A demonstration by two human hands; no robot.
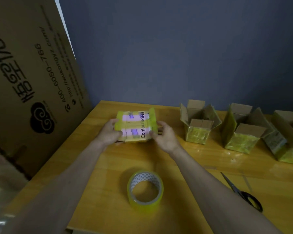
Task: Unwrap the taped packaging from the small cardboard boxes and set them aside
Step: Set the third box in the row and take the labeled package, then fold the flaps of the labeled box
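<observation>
Tape on the taped box [136, 126] at frame centre, gripped at its ends by left hand [110, 132] and right hand [162, 135], may tear the cardboard if yanked.

Head camera, my own view: two bare forearms and two bare hands, no clothing on them.

I log the left hand [110, 132] and the right hand [164, 135] as uncovered: no gloves, and I see no rings on the fingers that show. Both wrists are bare, with no watch, strap or bracelet. The forearms run unclothed from the wrists down to the lower frame edge; no sleeve or cuff comes into view anywhere along them. I note no markings, plasters or tape on either arm. The near parts of both forearms are soft and dim in the wide-angle picture, so I cannot read finer surface detail there. Fingernails are too small to judge.
</observation>
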